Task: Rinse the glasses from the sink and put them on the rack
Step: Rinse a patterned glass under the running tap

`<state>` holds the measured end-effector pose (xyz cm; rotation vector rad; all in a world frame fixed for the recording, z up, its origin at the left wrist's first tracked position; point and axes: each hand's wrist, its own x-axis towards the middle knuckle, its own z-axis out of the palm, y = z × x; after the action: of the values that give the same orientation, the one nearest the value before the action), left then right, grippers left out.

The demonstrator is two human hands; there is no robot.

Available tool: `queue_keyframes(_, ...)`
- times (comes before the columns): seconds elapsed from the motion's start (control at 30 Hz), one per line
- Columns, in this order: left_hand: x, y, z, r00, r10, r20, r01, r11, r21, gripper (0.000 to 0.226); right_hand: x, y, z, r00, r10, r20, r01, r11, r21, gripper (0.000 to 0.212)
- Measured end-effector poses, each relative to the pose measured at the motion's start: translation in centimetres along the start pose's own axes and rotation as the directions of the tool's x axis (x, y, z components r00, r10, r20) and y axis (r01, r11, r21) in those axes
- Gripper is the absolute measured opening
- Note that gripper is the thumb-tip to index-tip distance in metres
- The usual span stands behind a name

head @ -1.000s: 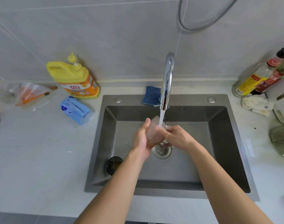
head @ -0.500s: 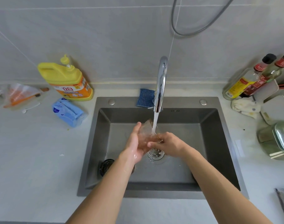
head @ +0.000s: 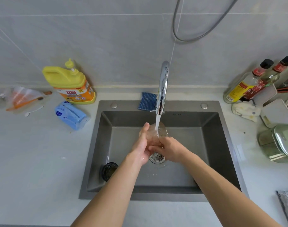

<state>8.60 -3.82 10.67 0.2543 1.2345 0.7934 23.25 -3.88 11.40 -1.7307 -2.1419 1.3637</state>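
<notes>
A clear glass (head: 160,131) is held over the middle of the grey sink (head: 222,145), under the water running from the chrome tap (head: 163,86). My left hand (head: 142,145) grips its left side with the thumb up along the wall. My right hand (head: 168,149) holds its lower right part, fingers curled round it. A second, dark glass (head: 109,171) stands in the sink's front left corner. The drain strainer (head: 157,157) shows just below my hands. A white rack (head: 277,102) stands at the far right edge.
Left of the sink are a yellow detergent bottle (head: 71,84), a blue packet (head: 70,114) and a plastic bag with a brush (head: 18,98). A blue cloth (head: 147,101) lies behind the tap. Sauce bottles (head: 253,82), a rag (head: 245,110) and a green lidded container (head: 281,143) crowd the right counter.
The glass has been turned slightly between my hands under the stream. My view has drifted right, bringing more of the rack side into sight.
</notes>
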Motion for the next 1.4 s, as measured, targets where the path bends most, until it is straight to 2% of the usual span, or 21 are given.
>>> queue_keyframes(0.1,0.1,-0.4,0.1,1.0,0.022,-0.014,-0.022,0.999,-0.042,0.077,-0.1,-1.5,0.4,0.999,-0.034,-0.018,0.037,0.976,0.214,0.026)
queue_keyframes(0.17,0.2,-0.4,0.1,0.999,0.021,-0.034,-0.023,0.998,-0.065,0.073,-0.4,-1.6,0.9,0.999,0.021,-0.042,0.004,0.855,0.518,0.021)
queue_keyframes(0.23,0.2,-0.2,-0.1,0.999,0.002,-0.038,-0.004,0.999,-0.047,0.068,-0.8,-1.4,1.1,0.998,0.064,-0.006,-0.043,0.725,0.688,0.015)
queue_keyframes(0.3,0.0,0.2,-0.1,0.999,-0.014,-0.047,0.014,1.0,-0.013,0.063,-0.9,-0.7,1.5,0.998,0.06,-0.037,-0.024,0.782,0.623,0.025)
queue_keyframes(0.4,-0.4,0.3,0.1,0.998,-0.033,-0.05,0.031,0.999,-0.036,0.063,-1.4,-0.1,1.9,0.991,0.016,-0.136,0.033,0.935,0.354,0.032)
queue_keyframes(0.47,-0.6,-0.1,0.4,0.999,-0.027,-0.029,0.024,0.996,-0.083,0.067,-1.6,-0.7,1.8,0.984,0.027,-0.179,0.034,0.943,0.332,0.03)
queue_keyframes(0.57,-0.8,-0.7,0.8,0.998,-0.06,-0.033,0.054,0.988,-0.147,0.066,-1.2,-2.0,1.8,0.976,0.085,-0.199,0.033,0.849,0.528,0.028)
queue_keyframes(0.63,-0.9,-0.7,0.9,0.997,-0.067,-0.036,0.061,0.986,-0.153,0.067,-1.3,-1.9,1.8,0.987,0.056,-0.15,0.042,0.816,0.576,0.027)
queue_keyframes(0.7,-0.9,-0.4,0.7,0.996,-0.082,-0.031,0.077,0.987,-0.139,0.067,-1.5,-0.7,1.7,0.991,-0.002,-0.132,0.06,0.899,0.434,0.026)
queue_keyframes(0.77,-1.0,0.0,0.7,0.996,-0.089,-0.03,0.085,0.99,-0.116,0.065,-1.5,0.7,1.4,0.987,0.012,-0.162,0.035,0.958,0.284,0.033)
queue_keyframes(0.87,-0.8,0.1,1.4,0.998,-0.062,-0.023,0.059,0.99,-0.125,0.063,-1.2,0.4,1.5,0.969,0.02,-0.245,0.037,0.973,0.226,0.033)
queue_keyframes(0.93,-0.7,0.1,1.9,0.998,-0.058,-0.022,0.054,0.984,-0.173,0.058,-1.1,-0.9,2.0,0.952,0.029,-0.305,0.09,0.925,0.369,0.02)
queue_keyframes(0.97,-0.7,0.1,1.9,0.997,-0.069,-0.024,0.064,0.981,-0.182,0.054,-1.1,-1.4,2.2,0.95,0.063,-0.304,0.103,0.86,0.5,0.02)
queue_keyframes(1.03,-0.8,0.3,1.8,0.996,-0.089,-0.014,0.086,0.983,-0.165,0.054,-1.3,-1.8,2.5,0.966,0.153,-0.211,0.066,0.639,0.766,0.023)
queue_keyframes(1.07,-0.8,0.4,1.7,0.995,-0.101,-0.016,0.098,0.984,-0.149,0.055,-1.5,-1.7,2.5,0.973,0.169,-0.158,0.037,0.56,0.828,0.024)
queue_keyframes(1.1,-1.0,0.6,1.7,0.993,-0.116,-0.02,0.113,0.984,-0.136,0.055,-1.5,-1.2,2.4,0.977,0.167,-0.133,0.014,0.569,0.822,0.025)
queue_keyframes(1.13,-1.0,0.8,1.8,0.99,-0.135,-0.032,0.13,0.984,-0.125,0.053,-1.7,-0.6,2.1,0.981,0.146,-0.131,0.006,0.647,0.763,0.025)
queue_keyframes(1.2,-1.1,1.2,1.8,0.986,-0.154,-0.063,0.146,0.983,-0.115,0.054,-1.9,0.4,1.8,0.983,0.053,-0.173,0.036,0.88,0.474,0.02)
queue_keyframes(1.27,-1.0,1.0,2.0,0.983,-0.164,-0.086,0.154,0.982,-0.111,0.054,-1.7,1.0,1.4,0.979,-0.028,-0.204,0.071,0.976,0.206,0.017)
queue_keyframes(1.33,-0.9,0.5,2.1,0.986,-0.15,-0.068,0.14,0.981,-0.136,0.054,-1.5,0.5,1.3,0.971,-0.034,-0.235,0.079,0.98,0.183,0.018)
queue_keyframes(1.4,-1.0,0.1,2.6,0.992,-0.121,-0.036,0.111,0.973,-0.204,0.054,-1.3,-0.7,1.3,0.969,0.002,-0.248,0.094,0.924,0.371,0.02)
